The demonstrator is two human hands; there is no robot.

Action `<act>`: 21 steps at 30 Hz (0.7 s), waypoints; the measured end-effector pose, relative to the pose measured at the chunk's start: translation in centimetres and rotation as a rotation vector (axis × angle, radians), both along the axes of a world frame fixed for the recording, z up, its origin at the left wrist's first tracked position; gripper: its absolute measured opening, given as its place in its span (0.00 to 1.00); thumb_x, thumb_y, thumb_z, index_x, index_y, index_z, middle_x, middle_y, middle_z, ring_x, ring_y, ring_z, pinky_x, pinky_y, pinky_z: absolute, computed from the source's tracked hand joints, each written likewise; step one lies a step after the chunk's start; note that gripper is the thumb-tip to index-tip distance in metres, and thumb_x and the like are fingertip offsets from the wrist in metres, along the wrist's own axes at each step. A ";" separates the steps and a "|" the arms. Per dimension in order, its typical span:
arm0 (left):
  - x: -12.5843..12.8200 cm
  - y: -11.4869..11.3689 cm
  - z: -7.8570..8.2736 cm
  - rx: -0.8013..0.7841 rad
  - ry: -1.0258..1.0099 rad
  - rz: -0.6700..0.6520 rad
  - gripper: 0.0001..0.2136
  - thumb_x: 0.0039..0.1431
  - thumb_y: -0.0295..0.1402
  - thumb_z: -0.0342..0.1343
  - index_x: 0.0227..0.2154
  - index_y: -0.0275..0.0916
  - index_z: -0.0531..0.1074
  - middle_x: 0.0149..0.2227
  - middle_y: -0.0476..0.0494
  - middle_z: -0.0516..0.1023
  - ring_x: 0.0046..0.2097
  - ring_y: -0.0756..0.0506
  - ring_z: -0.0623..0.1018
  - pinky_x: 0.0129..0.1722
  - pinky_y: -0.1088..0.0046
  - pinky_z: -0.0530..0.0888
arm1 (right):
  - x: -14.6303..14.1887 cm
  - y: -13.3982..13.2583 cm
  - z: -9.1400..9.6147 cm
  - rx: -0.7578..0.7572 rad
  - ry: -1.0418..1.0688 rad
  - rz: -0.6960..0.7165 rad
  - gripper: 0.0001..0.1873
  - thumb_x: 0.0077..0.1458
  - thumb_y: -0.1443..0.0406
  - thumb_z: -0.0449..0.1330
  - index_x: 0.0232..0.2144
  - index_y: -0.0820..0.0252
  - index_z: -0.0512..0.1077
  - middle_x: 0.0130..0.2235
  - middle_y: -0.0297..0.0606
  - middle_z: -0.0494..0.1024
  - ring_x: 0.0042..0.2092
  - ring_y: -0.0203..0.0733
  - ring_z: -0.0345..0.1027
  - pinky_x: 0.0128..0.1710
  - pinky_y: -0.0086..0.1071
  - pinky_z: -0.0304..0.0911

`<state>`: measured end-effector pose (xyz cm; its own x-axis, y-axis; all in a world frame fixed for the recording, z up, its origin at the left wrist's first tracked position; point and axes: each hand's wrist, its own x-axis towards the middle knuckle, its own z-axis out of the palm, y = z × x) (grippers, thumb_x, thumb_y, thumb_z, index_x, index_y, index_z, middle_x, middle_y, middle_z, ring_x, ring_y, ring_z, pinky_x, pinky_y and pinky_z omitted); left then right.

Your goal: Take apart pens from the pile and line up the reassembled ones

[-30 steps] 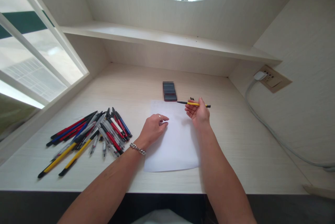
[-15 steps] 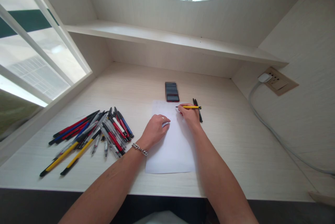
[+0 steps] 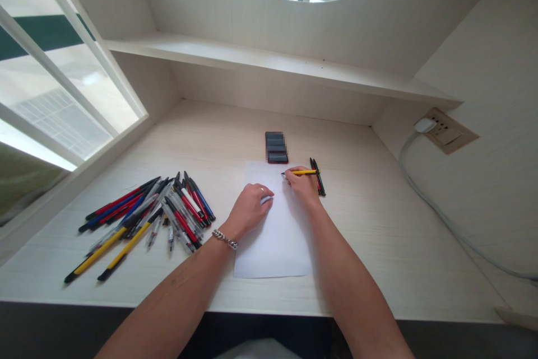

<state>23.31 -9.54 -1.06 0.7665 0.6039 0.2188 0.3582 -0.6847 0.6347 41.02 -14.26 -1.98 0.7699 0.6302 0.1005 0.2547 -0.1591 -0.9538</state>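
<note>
One white sheet [image 3: 273,252] lies on the tabletop [image 3: 378,269], left hand [image 3: 251,205] over its left side, grip loosely spread, holding nothing. Farther up, the right hand [image 3: 303,184] pinches a yellow pen [image 3: 309,172] in its grip, tip at the sheet's upper part, two dark pens [image 3: 321,185] just beside, dark phone-like object [image 3: 276,147] beyond. Step in hand, judged: writing; next move calls for steady sheet, light tip pressure.
</note>
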 end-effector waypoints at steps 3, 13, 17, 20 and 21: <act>0.0 0.0 0.0 -0.001 0.003 0.001 0.10 0.56 0.29 0.53 0.38 0.40 0.78 0.41 0.42 0.79 0.45 0.40 0.73 0.49 0.61 0.69 | 0.1 0.0 0.2 0.016 0.054 0.001 0.08 0.44 0.59 0.64 0.24 0.58 0.75 0.22 0.31 0.75 0.23 0.33 0.64 0.19 0.24 0.55; 0.0 0.0 0.0 0.006 0.001 0.006 0.10 0.55 0.29 0.53 0.38 0.41 0.78 0.41 0.42 0.79 0.44 0.40 0.74 0.48 0.61 0.69 | 0.4 -1.1 2.3 0.479 0.789 0.100 0.06 0.49 0.64 0.66 0.28 0.60 0.72 0.29 0.37 0.77 0.28 0.31 0.68 0.24 0.22 0.64; -0.1 -0.1 0.0 -0.007 -0.009 0.026 0.10 0.55 0.29 0.54 0.38 0.41 0.78 0.40 0.42 0.79 0.42 0.41 0.74 0.46 0.62 0.70 | 0.1 -1.3 2.7 0.557 0.923 0.190 0.12 0.49 0.57 0.66 0.32 0.56 0.70 0.21 0.26 0.67 0.19 0.27 0.55 0.16 0.21 0.52; -0.1 -0.2 0.0 -0.029 -0.034 0.043 0.10 0.54 0.29 0.55 0.38 0.40 0.78 0.38 0.43 0.79 0.40 0.42 0.75 0.45 0.63 0.71 | -0.2 -1.4 3.2 0.520 1.000 0.239 0.27 0.50 0.40 0.55 0.24 0.57 0.68 0.17 0.26 0.59 0.17 0.29 0.50 0.16 0.25 0.51; -0.1 -0.2 0.1 -0.040 -0.043 0.047 0.10 0.54 0.29 0.55 0.38 0.40 0.78 0.37 0.43 0.79 0.40 0.43 0.75 0.45 0.63 0.71 | -0.3 -1.5 3.3 0.511 1.009 0.254 0.32 0.49 0.36 0.50 0.22 0.58 0.67 0.16 0.27 0.57 0.17 0.30 0.50 0.16 0.26 0.51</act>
